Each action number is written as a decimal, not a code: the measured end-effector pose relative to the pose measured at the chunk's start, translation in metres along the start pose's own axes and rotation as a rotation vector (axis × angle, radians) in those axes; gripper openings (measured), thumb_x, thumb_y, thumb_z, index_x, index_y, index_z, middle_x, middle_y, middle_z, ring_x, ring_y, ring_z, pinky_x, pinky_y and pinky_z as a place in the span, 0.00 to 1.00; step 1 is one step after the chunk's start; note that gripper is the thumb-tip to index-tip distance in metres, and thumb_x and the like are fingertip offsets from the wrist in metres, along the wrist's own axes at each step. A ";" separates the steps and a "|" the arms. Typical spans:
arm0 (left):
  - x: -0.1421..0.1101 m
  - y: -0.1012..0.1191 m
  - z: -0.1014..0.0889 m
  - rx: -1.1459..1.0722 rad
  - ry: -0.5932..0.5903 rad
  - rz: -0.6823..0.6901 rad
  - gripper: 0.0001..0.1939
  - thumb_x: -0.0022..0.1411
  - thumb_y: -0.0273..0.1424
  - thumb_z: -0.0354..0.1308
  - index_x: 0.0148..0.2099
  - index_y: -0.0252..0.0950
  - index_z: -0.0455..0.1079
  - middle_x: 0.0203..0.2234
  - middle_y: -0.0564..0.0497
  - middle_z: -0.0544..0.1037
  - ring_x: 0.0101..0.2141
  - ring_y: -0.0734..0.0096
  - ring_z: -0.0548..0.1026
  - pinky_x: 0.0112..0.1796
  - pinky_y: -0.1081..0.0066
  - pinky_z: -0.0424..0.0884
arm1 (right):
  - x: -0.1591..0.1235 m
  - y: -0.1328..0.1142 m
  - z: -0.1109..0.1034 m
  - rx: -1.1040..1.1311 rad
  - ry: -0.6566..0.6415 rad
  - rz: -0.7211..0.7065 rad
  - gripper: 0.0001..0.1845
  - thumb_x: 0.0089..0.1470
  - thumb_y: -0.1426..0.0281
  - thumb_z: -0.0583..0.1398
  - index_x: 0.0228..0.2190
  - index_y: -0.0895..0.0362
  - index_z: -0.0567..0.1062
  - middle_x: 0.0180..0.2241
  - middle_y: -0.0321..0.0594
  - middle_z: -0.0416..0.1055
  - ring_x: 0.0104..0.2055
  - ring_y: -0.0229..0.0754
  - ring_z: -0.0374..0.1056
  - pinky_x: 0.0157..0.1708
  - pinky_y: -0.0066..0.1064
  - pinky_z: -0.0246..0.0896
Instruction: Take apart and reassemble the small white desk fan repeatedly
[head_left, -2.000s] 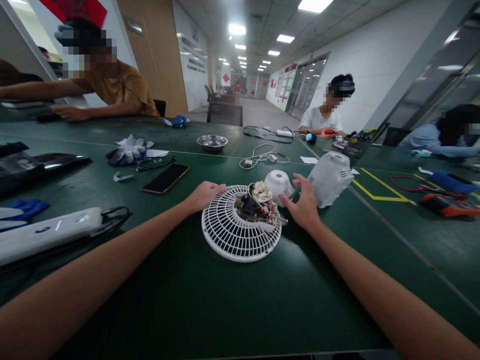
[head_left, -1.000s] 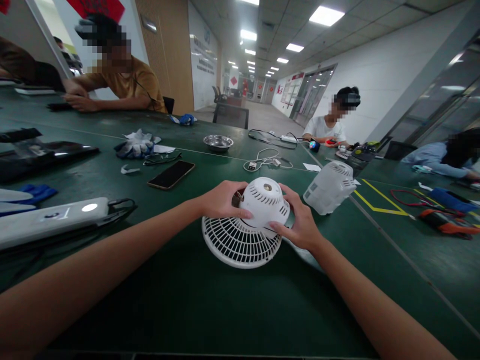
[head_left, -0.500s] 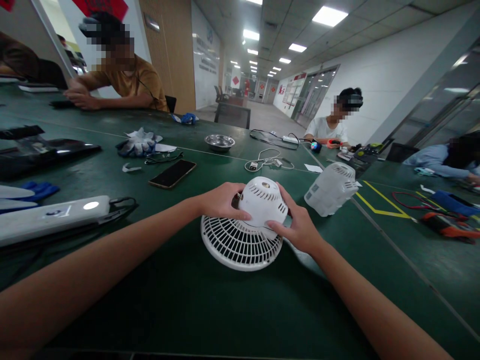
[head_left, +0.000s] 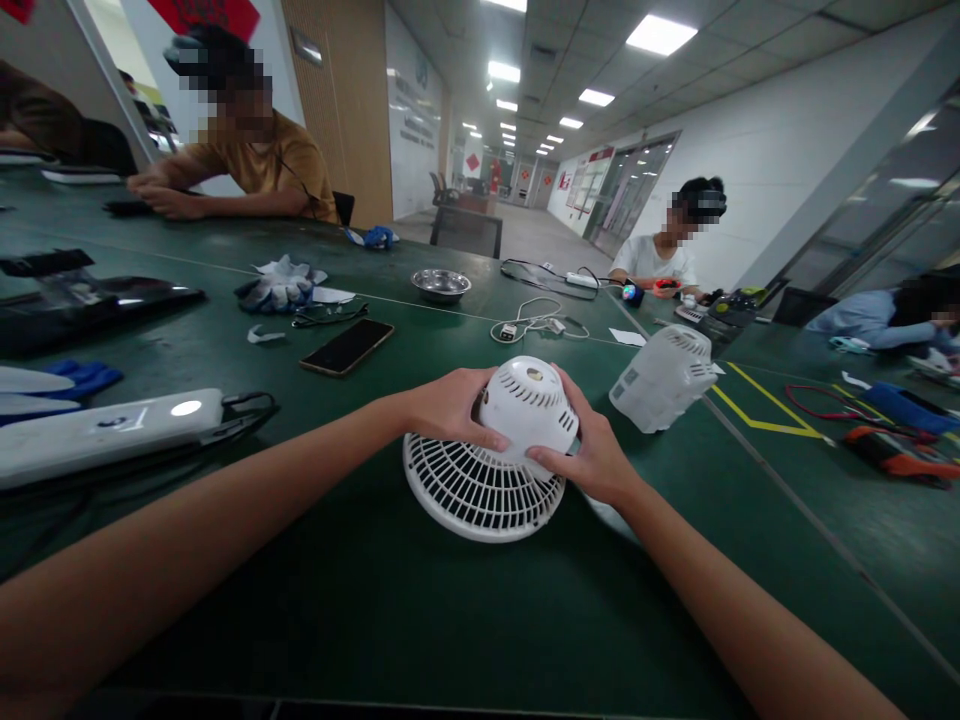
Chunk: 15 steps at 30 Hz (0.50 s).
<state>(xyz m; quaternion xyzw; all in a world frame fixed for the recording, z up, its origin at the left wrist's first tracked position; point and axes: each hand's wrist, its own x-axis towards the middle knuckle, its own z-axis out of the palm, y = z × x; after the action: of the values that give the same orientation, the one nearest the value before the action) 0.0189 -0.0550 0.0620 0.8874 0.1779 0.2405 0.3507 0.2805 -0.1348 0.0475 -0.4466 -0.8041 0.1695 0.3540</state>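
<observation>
A white fan motor housing with vent slots sits over a round white fan grille, which lies on the green table. My left hand grips the housing's left side, thumb across its front. On the other side my right hand is wrapped round it, its thumb also on the front. The fingers behind the housing are partly hidden. Part of a pale strip or cable shows below my right wrist. To the right stands a white slotted plastic casing, apart from both hands.
A phone, a steel bowl and a white cable lie beyond my hands. On the left are a white device and gloves. An orange tool lies at right. Other people sit around the table.
The housing has shifted very slightly within my hands, and my right thumb sits a little further left on it. The grille stays in place.
</observation>
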 end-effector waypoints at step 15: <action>0.000 -0.008 -0.003 0.109 0.049 0.116 0.45 0.56 0.43 0.73 0.71 0.39 0.60 0.62 0.37 0.74 0.60 0.42 0.74 0.59 0.45 0.68 | -0.003 0.007 0.004 -0.225 0.052 -0.149 0.60 0.51 0.50 0.69 0.74 0.46 0.44 0.72 0.50 0.56 0.66 0.68 0.65 0.62 0.66 0.64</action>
<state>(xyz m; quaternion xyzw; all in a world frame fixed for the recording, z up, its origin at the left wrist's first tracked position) 0.0157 -0.0478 0.0577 0.9078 0.1474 0.2723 0.2829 0.2832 -0.1333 0.0393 -0.4268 -0.8395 0.0396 0.3340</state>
